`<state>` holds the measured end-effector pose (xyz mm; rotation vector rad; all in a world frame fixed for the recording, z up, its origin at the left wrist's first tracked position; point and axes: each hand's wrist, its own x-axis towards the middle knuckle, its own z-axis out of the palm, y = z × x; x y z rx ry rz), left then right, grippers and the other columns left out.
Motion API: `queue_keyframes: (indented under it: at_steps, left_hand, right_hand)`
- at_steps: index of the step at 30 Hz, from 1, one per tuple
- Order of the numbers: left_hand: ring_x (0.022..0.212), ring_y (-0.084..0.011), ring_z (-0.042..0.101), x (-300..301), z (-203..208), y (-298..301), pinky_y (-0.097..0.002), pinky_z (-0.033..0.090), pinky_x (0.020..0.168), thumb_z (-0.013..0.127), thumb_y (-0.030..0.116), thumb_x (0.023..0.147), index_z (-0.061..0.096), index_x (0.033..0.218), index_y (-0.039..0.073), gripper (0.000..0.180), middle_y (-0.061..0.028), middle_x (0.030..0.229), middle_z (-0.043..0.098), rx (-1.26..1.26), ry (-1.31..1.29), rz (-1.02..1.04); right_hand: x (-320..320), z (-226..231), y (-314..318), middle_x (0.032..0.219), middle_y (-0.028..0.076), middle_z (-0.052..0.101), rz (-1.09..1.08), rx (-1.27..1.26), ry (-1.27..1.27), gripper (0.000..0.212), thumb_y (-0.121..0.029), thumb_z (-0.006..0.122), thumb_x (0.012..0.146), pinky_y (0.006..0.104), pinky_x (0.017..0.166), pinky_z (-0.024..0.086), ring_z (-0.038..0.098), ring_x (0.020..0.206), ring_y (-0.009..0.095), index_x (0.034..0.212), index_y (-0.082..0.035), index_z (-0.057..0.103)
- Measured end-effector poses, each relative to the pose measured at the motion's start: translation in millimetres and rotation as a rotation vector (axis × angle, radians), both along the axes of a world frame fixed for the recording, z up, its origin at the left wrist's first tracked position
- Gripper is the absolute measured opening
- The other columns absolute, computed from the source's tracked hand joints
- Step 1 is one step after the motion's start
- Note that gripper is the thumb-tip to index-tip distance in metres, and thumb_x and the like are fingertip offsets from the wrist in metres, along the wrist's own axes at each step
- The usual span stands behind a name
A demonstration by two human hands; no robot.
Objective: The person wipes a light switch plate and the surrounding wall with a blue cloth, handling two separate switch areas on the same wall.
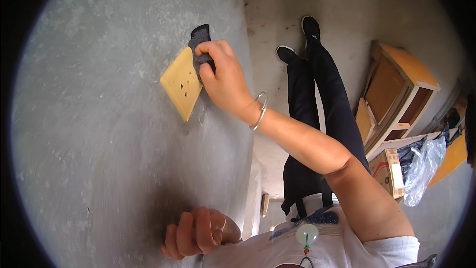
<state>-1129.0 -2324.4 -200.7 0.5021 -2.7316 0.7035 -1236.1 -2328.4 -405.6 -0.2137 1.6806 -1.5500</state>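
1. Head view, wall work: the right hand (pixel 223 77) presses a dark grey cloth (pixel 201 44) against a yellowish socket plate (pixel 182 83) set into the grey plaster wall (pixel 99 119). Its fingers are curled shut around the cloth, bunching it so that a wad bears on the plate's upper right edge, probably to give firm pressure on the surface.

2. Same view, below the socket plate: the left hand (pixel 196 233) rests with its fingers folded into a loose fist, knuckles near or against the wall; it holds nothing that can be seen, and seems placed there to steady the body.

3. Right of the socket plate, a thin silver bangle (pixel 260 110) circles the right wrist.

4. Farther right of the socket plate, the person's dark trousers (pixel 317 94) and black shoes (pixel 297 39) stand on a pale concrete floor (pixel 347 10).

5. Well to the right of the plate lie a tilted wooden cabinet (pixel 396 94), a cardboard box (pixel 389 171) and a clear plastic bag (pixel 424 166).

6. Below the plate, at the picture's lower edge, a pale round pendant (pixel 307 234) hangs over the white shirt (pixel 277 250).
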Motion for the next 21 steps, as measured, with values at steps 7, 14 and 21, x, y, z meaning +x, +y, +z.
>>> queue_keyframes:
  at_steps: [7,14,21]
  left_hand:
    - [0.084,-0.0233,0.053,2.9,-0.1,-8.8,-0.0358,0.042,0.073,0.046,0.007,0.086,0.062,0.073,0.017,0.022,-0.0068,0.079,0.061,-0.029,0.082,-0.124]
    - [0.083,-0.0233,0.055,-5.8,-5.5,-10.7,-0.0352,0.041,0.075,0.05,0.005,0.084,0.063,0.074,0.016,0.02,-0.0055,0.081,0.063,-0.041,0.067,-0.114]
    - [0.081,-0.0223,0.057,-8.9,-10.8,-8.5,-0.0341,0.04,0.076,0.053,0.004,0.079,0.065,0.072,0.016,0.018,-0.0038,0.079,0.066,0.02,0.014,-0.04]
  right_hand:
    - [-3.5,58.2,-2.2,0.103,0.012,0.057,-0.084,-0.248,0.084,0.02,0.002,0.054,0.083,0.0321,0.08,0.047,0.056,0.091,0.027,0.102,-0.001,0.059]
    - [-9.2,16.5,-15.3,0.104,0.014,0.056,-0.048,-0.032,-0.093,0.019,-0.006,0.052,0.088,0.0381,0.08,0.048,0.057,0.09,0.03,0.106,-0.005,0.057]
    - [3.0,10.9,14.5,0.112,0.017,0.059,0.069,-0.016,-0.351,0.022,-0.008,0.054,0.091,0.0395,0.088,0.046,0.058,0.103,0.035,0.112,-0.004,0.053]
